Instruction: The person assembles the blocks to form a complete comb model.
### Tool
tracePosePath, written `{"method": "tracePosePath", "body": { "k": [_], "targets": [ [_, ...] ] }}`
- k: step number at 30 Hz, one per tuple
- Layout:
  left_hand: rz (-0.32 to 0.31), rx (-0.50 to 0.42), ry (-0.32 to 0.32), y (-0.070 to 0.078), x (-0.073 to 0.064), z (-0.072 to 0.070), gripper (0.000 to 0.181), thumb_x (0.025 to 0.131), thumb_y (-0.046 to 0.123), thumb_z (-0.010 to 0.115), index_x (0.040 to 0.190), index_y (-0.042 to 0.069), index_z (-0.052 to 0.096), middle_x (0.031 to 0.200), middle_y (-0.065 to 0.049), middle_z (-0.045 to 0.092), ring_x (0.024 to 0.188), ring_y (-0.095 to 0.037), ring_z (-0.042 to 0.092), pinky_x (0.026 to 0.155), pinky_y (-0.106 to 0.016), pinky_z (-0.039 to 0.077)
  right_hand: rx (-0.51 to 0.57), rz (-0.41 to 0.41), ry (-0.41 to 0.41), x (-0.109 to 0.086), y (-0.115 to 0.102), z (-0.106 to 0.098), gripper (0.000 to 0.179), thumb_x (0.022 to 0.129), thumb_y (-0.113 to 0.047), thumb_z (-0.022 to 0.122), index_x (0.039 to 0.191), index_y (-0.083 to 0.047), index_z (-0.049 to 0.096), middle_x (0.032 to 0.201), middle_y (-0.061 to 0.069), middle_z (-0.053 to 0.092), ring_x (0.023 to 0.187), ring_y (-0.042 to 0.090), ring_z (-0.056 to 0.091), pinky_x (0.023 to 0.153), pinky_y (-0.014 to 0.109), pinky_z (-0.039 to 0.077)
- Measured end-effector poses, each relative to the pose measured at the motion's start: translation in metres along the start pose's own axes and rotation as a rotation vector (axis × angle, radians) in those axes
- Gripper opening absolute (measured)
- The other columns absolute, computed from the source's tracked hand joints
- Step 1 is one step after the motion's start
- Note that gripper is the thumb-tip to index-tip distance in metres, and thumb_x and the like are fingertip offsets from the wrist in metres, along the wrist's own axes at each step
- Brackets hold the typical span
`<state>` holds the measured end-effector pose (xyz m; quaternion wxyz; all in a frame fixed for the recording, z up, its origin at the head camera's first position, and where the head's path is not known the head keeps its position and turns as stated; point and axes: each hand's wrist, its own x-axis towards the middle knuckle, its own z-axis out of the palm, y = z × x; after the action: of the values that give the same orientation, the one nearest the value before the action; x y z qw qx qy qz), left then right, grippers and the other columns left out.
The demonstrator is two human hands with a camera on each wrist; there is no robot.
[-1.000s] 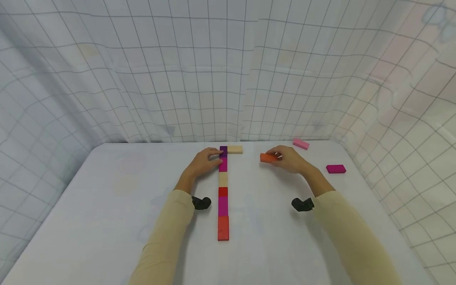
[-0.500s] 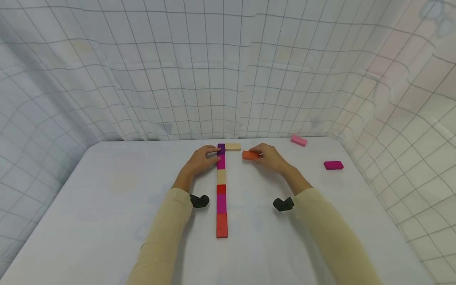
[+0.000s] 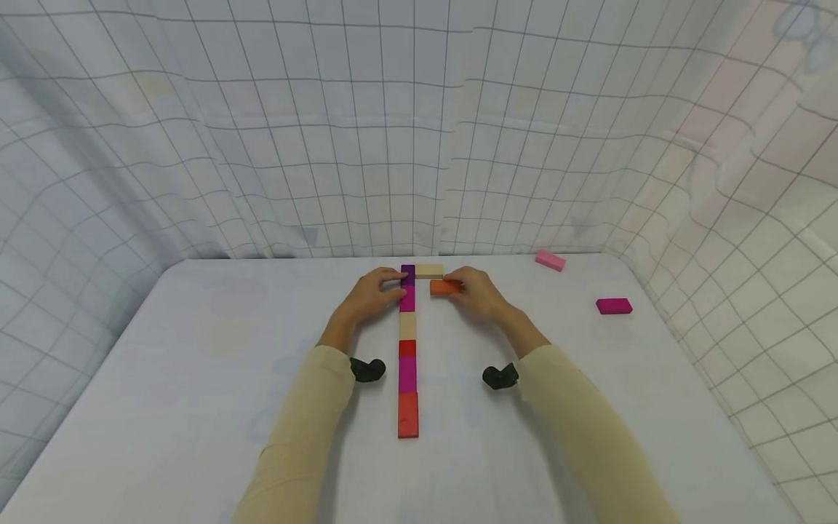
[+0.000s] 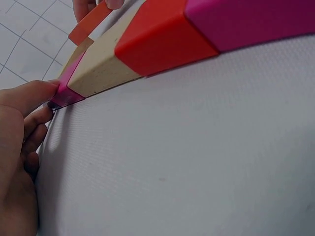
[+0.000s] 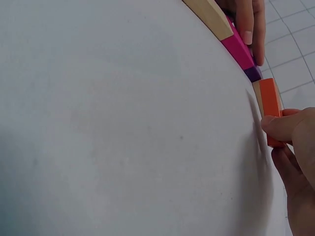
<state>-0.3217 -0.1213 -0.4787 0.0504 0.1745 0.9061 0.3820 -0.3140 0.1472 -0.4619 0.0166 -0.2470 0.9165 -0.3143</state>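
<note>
Between the thumb and fingers of my right hand (image 3: 481,292) an orange block (image 3: 445,287) is pinched. It is held just in front of a beige block (image 3: 429,271), as the head view shows; in the right wrist view the orange block (image 5: 269,101) partly covers the beige one. My left hand (image 3: 368,297) touches the far end of a block row with its fingertips, at a purple block (image 3: 407,271) and a magenta block (image 3: 407,298). In the left wrist view its thumb lies against the magenta block (image 4: 69,88).
Toward me the row continues with a beige block (image 3: 407,326), a small red block (image 3: 407,348), another magenta block (image 3: 407,374) and a red-orange block (image 3: 408,415). A pink block (image 3: 551,260) and a dark magenta block (image 3: 614,306) lie to the right. A gridded curtain (image 3: 393,145) rises behind the table.
My right hand has carried the orange block leftward, from well right of the beige block to just in front of it. The left hand stays at the row's far end.
</note>
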Motion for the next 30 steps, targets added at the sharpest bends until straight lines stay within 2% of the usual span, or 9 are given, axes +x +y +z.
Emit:
{"method": "tracePosePath", "body": {
  "k": [11, 18, 24, 30],
  "targets": [
    [-0.017, 0.002, -0.004, 0.000, -0.001, 0.000, 0.049, 0.102, 0.027, 0.064, 0.147, 0.008, 0.060, 0.152, -0.017, 0.049, 0.146, -0.035, 0.038, 0.121, -0.052, 0.026, -0.021, -0.010, 0.003, 0.011, -0.006, 0.017, 0.039, 0.098, -0.005, 0.070, 0.137, -0.001, 0.066, 0.131, 0.017, 0.064, 0.120, 0.030, 0.059, 0.107, 0.042, 0.047],
    [-0.014, -0.011, 0.001, 0.000, 0.000, 0.001, 0.047, 0.102, 0.025, 0.066, 0.146, 0.008, 0.061, 0.152, -0.017, 0.050, 0.145, -0.035, 0.039, 0.121, -0.051, 0.027, -0.012, 0.008, -0.022, 0.015, -0.010, 0.017, 0.038, 0.098, -0.005, 0.070, 0.135, 0.002, 0.066, 0.125, 0.017, 0.066, 0.112, 0.028, 0.060, 0.100, 0.040, 0.050],
    [-0.018, 0.002, 0.000, 0.000, 0.001, 0.000, 0.048, 0.102, 0.024, 0.065, 0.147, 0.008, 0.060, 0.152, -0.017, 0.049, 0.145, -0.035, 0.038, 0.121, -0.052, 0.027, 0.001, 0.025, -0.010, 0.020, -0.012, 0.017, 0.037, 0.096, -0.004, 0.071, 0.132, 0.003, 0.068, 0.119, 0.016, 0.067, 0.102, 0.026, 0.058, 0.092, 0.039, 0.052],
    [-0.019, -0.005, -0.002, 0.000, 0.000, 0.000, 0.048, 0.102, 0.024, 0.065, 0.146, 0.008, 0.060, 0.152, -0.016, 0.049, 0.145, -0.035, 0.038, 0.121, -0.052, 0.027, -0.011, 0.039, 0.007, 0.021, -0.011, 0.020, 0.037, 0.096, -0.005, 0.071, 0.132, 0.002, 0.068, 0.121, 0.015, 0.068, 0.105, 0.026, 0.059, 0.096, 0.039, 0.052]
  ]
}}
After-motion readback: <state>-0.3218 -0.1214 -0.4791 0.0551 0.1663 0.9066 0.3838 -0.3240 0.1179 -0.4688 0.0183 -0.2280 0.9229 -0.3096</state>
